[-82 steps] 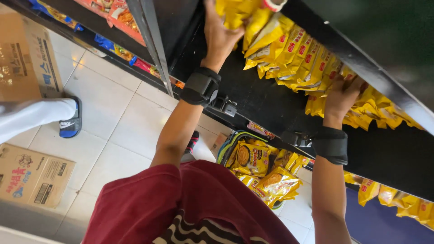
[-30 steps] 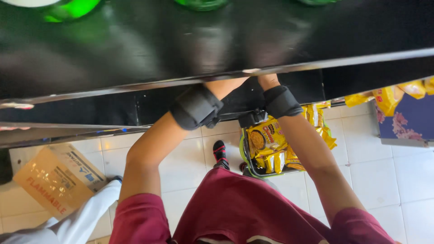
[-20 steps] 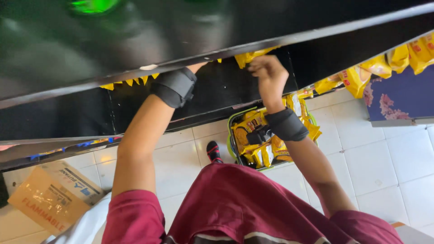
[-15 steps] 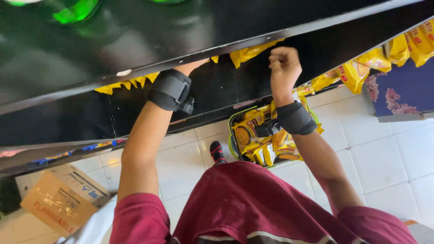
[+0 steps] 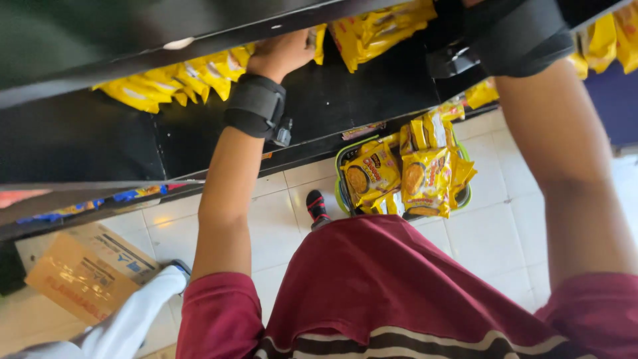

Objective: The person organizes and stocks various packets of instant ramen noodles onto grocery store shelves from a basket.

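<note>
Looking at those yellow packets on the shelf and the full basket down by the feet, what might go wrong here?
The yellow packets hang over the shelf edge right beside the left hand; a nudge might tip some onto the floor. The basket is heaped with snack packs close to the person's shoe, so a step forward may kick it or spill packs. The right hand is out of view above the wrist strap, so its grip cannot be checked.

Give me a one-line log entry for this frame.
left hand: on yellow packets, shelf | right hand: out of view | basket: on floor, filled
</note>
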